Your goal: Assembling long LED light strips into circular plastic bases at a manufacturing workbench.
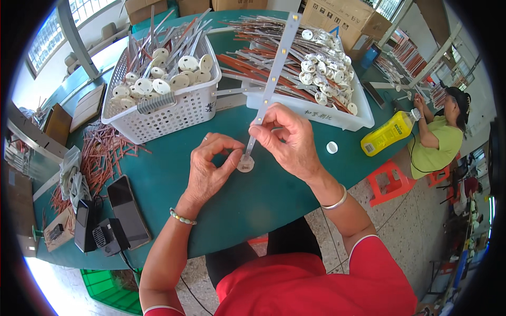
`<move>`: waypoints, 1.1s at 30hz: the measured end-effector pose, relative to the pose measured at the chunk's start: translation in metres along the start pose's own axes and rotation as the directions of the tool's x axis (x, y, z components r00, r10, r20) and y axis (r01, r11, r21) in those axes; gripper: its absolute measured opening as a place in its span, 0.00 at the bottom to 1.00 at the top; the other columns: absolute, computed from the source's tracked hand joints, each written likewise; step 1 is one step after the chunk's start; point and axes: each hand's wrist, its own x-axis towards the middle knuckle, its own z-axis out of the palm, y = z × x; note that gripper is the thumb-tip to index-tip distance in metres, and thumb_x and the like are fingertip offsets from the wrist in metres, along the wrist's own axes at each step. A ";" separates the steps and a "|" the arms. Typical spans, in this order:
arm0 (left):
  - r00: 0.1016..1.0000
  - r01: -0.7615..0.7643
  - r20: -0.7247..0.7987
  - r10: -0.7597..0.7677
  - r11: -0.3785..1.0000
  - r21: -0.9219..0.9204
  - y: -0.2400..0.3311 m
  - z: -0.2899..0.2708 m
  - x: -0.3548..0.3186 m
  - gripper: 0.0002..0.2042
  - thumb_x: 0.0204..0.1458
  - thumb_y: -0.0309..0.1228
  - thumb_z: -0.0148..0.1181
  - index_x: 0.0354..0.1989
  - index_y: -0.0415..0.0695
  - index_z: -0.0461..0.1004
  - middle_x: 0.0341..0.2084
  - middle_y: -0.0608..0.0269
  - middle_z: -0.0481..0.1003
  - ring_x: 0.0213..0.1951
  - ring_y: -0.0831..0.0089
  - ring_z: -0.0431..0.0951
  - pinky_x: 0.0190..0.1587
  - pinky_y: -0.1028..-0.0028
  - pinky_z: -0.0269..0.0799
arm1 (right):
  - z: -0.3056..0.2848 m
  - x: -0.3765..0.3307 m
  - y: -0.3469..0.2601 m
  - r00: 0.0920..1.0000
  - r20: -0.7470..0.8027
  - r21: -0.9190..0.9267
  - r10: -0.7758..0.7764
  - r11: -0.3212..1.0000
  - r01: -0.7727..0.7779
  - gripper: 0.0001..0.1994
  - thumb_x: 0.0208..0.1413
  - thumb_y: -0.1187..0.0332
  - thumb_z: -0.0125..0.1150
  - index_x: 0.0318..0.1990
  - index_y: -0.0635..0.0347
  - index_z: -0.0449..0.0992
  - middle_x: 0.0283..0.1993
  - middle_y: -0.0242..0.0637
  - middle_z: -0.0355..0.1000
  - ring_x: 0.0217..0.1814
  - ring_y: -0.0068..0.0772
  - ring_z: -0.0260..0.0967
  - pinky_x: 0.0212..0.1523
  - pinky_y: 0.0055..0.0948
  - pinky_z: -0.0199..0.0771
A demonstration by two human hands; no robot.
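Note:
An LED strip (278, 60), narrow and pale with small yellowish chips along it, stands tilted above the table. My right hand (287, 139) pinches it between thumb and index finger, low on its length. At its lower end is a small round whitish disc (245, 164). My left hand (213, 163) has thumb and index finger closed at the disc's left edge, where the strip joins it. The exact contact of those fingertips is partly hidden.
A white perforated basket (158, 113) and a white tray (337, 118) hold many strips with discs. Yellow liquid fills a bottle (389, 134) on the right. A white cap (331, 147), a phone (128, 210) and reddish scraps (100, 158) lie on the green table (253, 205). Another person (437, 131) sits at right.

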 end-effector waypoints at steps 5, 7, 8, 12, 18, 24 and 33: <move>0.997 -0.079 0.001 0.079 0.997 0.024 -0.004 0.007 0.004 0.05 0.45 0.21 0.68 0.31 0.40 0.80 0.31 0.63 0.80 0.32 0.70 0.76 0.38 0.72 0.72 | 0.005 0.001 0.003 0.993 -0.022 0.006 -0.118 0.993 0.118 0.07 0.55 0.77 0.66 0.34 0.66 0.70 0.30 0.34 0.72 0.30 0.22 0.70 0.21 0.22 0.67; 0.996 -0.085 0.010 0.085 0.996 0.039 -0.002 0.009 0.005 0.05 0.45 0.21 0.68 0.30 0.41 0.79 0.29 0.64 0.79 0.32 0.69 0.75 0.37 0.72 0.72 | 0.006 0.000 0.006 0.994 -0.026 0.014 -0.110 0.994 0.110 0.07 0.55 0.78 0.65 0.34 0.66 0.69 0.30 0.35 0.71 0.29 0.23 0.69 0.22 0.23 0.67; 0.997 -0.082 0.011 0.081 0.996 0.040 0.000 0.009 0.005 0.05 0.45 0.21 0.68 0.30 0.41 0.79 0.29 0.64 0.79 0.32 0.69 0.75 0.37 0.72 0.72 | 0.006 -0.001 0.007 0.994 -0.032 0.020 -0.104 0.994 0.104 0.08 0.55 0.79 0.64 0.33 0.66 0.68 0.29 0.36 0.70 0.28 0.24 0.68 0.23 0.24 0.67; 0.999 -0.032 0.009 0.032 0.999 0.043 0.001 0.011 0.004 0.05 0.46 0.20 0.67 0.30 0.41 0.77 0.26 0.65 0.77 0.32 0.69 0.74 0.36 0.71 0.72 | 0.006 -0.002 0.015 0.984 -0.011 -0.075 -0.178 0.981 0.177 0.07 0.62 0.73 0.60 0.35 0.64 0.68 0.30 0.31 0.70 0.27 0.19 0.66 0.29 0.20 0.70; 0.995 -0.095 0.006 0.095 0.993 0.074 0.000 0.010 0.005 0.06 0.45 0.18 0.65 0.30 0.40 0.76 0.26 0.64 0.76 0.33 0.66 0.75 0.37 0.70 0.72 | 0.015 0.000 0.011 0.955 -0.015 -0.228 -0.296 0.931 0.285 0.05 0.60 0.77 0.58 0.35 0.63 0.67 0.29 0.35 0.69 0.26 0.29 0.66 0.29 0.27 0.69; 0.990 -0.137 0.001 0.138 0.987 0.086 0.001 0.010 0.005 0.07 0.44 0.17 0.65 0.30 0.40 0.75 0.27 0.63 0.76 0.33 0.65 0.75 0.39 0.69 0.72 | 0.017 0.003 0.005 0.958 -0.011 -0.254 -0.287 0.927 0.275 0.04 0.58 0.78 0.58 0.35 0.63 0.68 0.27 0.36 0.68 0.25 0.33 0.66 0.29 0.28 0.68; 0.990 -0.140 -0.014 0.141 0.987 0.074 0.000 0.009 0.003 0.06 0.45 0.17 0.65 0.30 0.39 0.75 0.27 0.63 0.77 0.33 0.64 0.74 0.39 0.68 0.72 | 0.021 0.003 0.002 0.954 0.001 -0.259 -0.299 0.922 0.289 0.04 0.57 0.79 0.58 0.35 0.63 0.68 0.27 0.37 0.68 0.24 0.35 0.66 0.28 0.30 0.67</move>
